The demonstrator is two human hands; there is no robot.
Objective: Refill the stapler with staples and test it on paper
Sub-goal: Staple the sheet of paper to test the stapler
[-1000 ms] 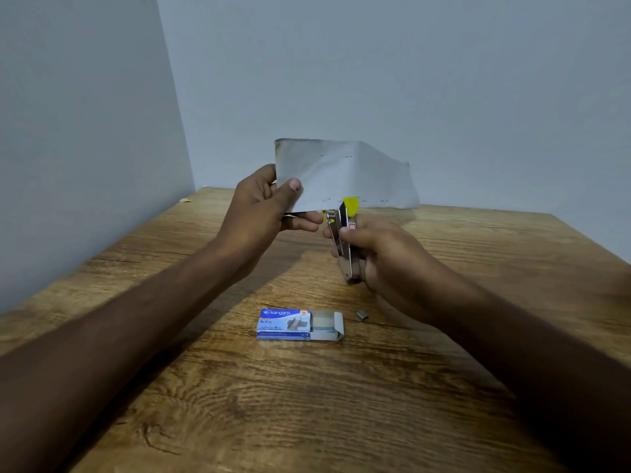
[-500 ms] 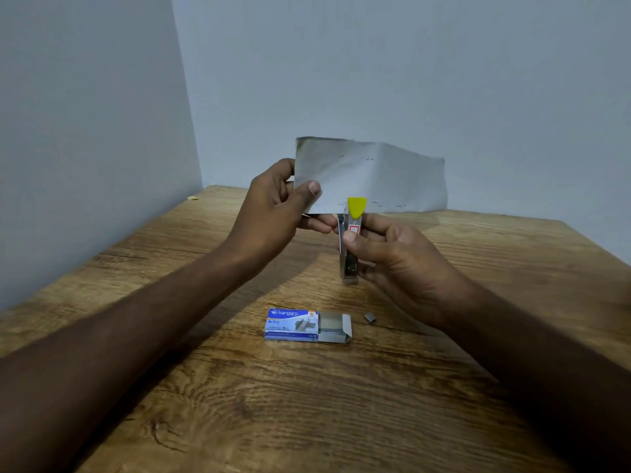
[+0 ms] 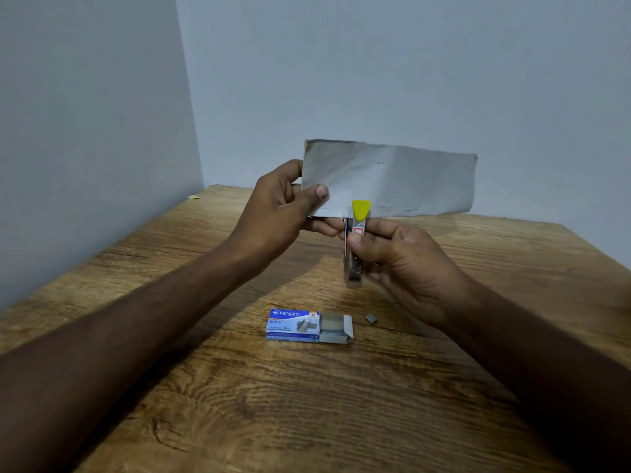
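My left hand (image 3: 280, 213) pinches the lower left corner of a grey paper strip (image 3: 403, 179), held upright above the table. Several staples show along the strip's lower and upper edges. My right hand (image 3: 396, 257) grips a small metal stapler (image 3: 356, 247) upright, its yellow tip (image 3: 361, 209) at the paper's lower edge. The stapler's jaws sit around that edge. A blue staple box (image 3: 295, 325) lies on the table below, its tray slid out to the right. A loose block of staples (image 3: 370, 318) lies just right of the box.
The wooden table (image 3: 307, 404) fills the lower view, set in a corner of two plain walls. A small yellow scrap (image 3: 194, 197) lies at the table's far left edge by the wall.
Both hands, the paper and the stapler have shifted slightly right in the view. The paper strip now hangs flatter and more spread out. The grips are unchanged.
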